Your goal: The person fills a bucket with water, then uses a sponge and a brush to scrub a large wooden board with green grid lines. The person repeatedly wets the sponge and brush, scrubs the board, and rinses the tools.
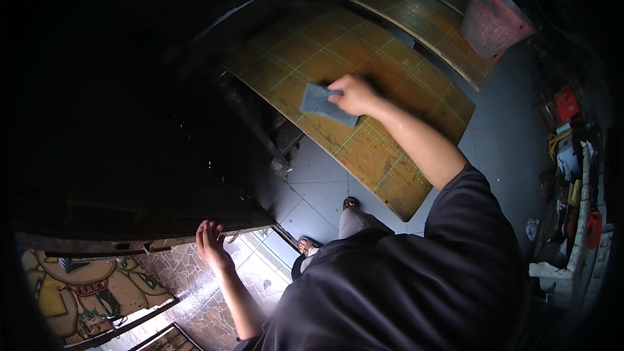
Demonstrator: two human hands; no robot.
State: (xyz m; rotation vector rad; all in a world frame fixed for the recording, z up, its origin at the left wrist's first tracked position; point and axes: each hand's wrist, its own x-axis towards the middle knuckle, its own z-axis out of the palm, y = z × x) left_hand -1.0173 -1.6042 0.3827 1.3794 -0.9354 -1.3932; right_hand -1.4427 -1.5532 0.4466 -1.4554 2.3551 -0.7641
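Observation:
Between the thumb and fingers of my right hand (pixel 353 96) is a grey-blue rectangular pad (pixel 320 102), thin and slightly bent. Whether it is cloth or an abrasive sheet I cannot tell. It lies over the near left edge of a worn brown wooden board (pixel 374 145), which is marked with a grid of green lines and dark stains. My right arm reaches across that board. Off to the lower left, my left hand (pixel 213 247) is raised with loosely bent fingers and holds nothing visible. Its fingertips are nearest the lower edge of a large dark surface.
Another brown board (pixel 422 16) lies beyond the first, with a pinkish bucket (pixel 493 21) at its right end. Assorted tools and containers fill a white crate (pixel 551 272) along the right. Grey floor tiles (pixel 317 179) show underneath; a painted panel (pixel 91 286) stands lower left.

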